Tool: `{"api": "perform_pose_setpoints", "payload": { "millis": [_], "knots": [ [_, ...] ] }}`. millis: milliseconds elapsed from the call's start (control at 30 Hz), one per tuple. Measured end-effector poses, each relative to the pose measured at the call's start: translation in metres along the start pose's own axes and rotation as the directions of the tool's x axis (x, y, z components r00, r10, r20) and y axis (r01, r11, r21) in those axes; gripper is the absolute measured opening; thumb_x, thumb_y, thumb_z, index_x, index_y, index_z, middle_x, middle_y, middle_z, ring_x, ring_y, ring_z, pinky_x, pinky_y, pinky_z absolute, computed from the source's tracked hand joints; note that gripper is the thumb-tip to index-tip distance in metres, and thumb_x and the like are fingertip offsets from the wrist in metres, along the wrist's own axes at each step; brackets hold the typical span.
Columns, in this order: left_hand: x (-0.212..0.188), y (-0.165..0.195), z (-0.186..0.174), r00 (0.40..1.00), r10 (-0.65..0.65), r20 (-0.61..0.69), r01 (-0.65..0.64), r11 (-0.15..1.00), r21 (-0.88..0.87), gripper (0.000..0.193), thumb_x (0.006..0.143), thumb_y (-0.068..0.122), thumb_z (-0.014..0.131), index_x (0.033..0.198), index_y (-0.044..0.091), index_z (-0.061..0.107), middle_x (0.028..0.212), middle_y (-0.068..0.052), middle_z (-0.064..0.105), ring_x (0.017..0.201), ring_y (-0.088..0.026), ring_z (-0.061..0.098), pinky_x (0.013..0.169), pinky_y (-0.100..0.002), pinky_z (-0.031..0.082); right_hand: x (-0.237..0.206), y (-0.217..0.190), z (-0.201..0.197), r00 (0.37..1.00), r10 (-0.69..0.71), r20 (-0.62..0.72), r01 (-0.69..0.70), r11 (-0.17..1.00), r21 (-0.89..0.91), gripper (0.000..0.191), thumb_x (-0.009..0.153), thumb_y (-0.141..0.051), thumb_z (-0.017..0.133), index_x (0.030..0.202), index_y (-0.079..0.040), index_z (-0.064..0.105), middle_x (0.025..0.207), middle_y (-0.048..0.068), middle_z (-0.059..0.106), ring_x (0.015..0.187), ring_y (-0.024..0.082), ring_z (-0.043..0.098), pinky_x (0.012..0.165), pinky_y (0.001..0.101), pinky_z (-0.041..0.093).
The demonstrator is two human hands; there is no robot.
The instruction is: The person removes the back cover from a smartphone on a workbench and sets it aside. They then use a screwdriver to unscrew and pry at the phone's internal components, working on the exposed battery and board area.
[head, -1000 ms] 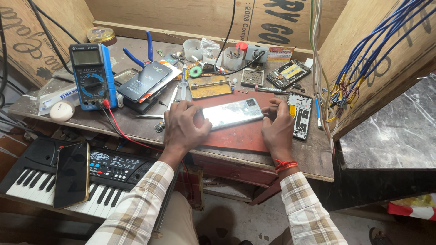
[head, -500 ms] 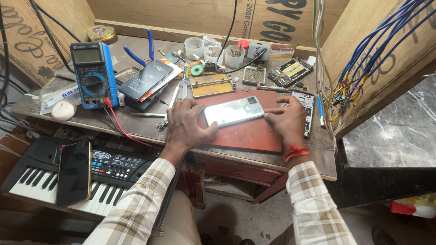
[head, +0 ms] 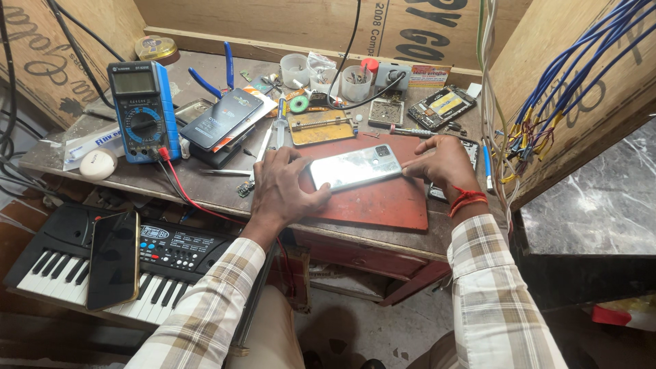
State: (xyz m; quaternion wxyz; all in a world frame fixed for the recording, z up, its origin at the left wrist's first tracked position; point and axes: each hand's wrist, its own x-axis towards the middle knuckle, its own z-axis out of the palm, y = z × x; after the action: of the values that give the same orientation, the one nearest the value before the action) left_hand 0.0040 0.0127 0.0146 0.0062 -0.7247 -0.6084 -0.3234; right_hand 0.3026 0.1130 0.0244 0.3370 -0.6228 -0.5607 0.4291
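Both hands grip glossy silver phone [head: 355,167], red mat [head: 383,201].

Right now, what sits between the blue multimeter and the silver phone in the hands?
Head view: a dark phone on a stack, then tweezers and the left hand, lie between the multimeter and the silver phone.

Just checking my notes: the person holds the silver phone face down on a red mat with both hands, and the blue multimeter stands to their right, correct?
Not quite. In the head view the blue multimeter stands to their left; the rest holds: left hand and right hand hold the silver phone on the red mat.
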Motion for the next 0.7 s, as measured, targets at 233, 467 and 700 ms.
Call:
{"api": "perform_pose_setpoints", "payload": {
  "millis": [233,467,700],
  "knots": [
    [-0.001,0.001,-0.001,1.000,-0.006,-0.003,0.006,1.000,-0.010,0.058,0.069,0.050,0.077,0.108,0.007,0.076,0.110,-0.009,0.061,0.113,-0.028,0.051,0.099,-0.045,0.035,0.007,-0.009,-0.005,0.997,0.062,0.046,-0.057,0.993,-0.108,0.035,0.067,0.008,0.087,0.092,-0.001,0.064,0.076,0.015,0.072,0.065,0.020,0.070,0.048,0.0297,0.049],
    [0.000,0.001,-0.002,1.000,0.009,-0.012,-0.009,1.000,-0.018,0.058,0.069,0.049,0.077,0.108,0.006,0.076,0.109,-0.009,0.061,0.112,-0.027,0.051,0.100,-0.045,0.035,0.015,-0.012,-0.009,0.991,0.088,0.103,-0.078,0.992,-0.098,0.032,0.068,0.009,0.085,0.088,0.000,0.061,0.076,0.014,0.073,0.067,0.020,0.074,0.054,0.0295,0.058],
    [0.001,0.001,-0.002,1.000,0.015,0.001,-0.015,1.000,-0.006,0.059,0.069,0.050,0.078,0.109,0.006,0.076,0.108,-0.010,0.060,0.111,-0.027,0.051,0.100,-0.046,0.035,0.016,-0.012,-0.009,0.993,0.085,0.077,-0.070,0.981,-0.181,0.036,0.066,0.007,0.088,0.090,0.001,0.062,0.077,0.013,0.071,0.065,0.020,0.069,0.052,0.0310,0.052]
  ]
}}
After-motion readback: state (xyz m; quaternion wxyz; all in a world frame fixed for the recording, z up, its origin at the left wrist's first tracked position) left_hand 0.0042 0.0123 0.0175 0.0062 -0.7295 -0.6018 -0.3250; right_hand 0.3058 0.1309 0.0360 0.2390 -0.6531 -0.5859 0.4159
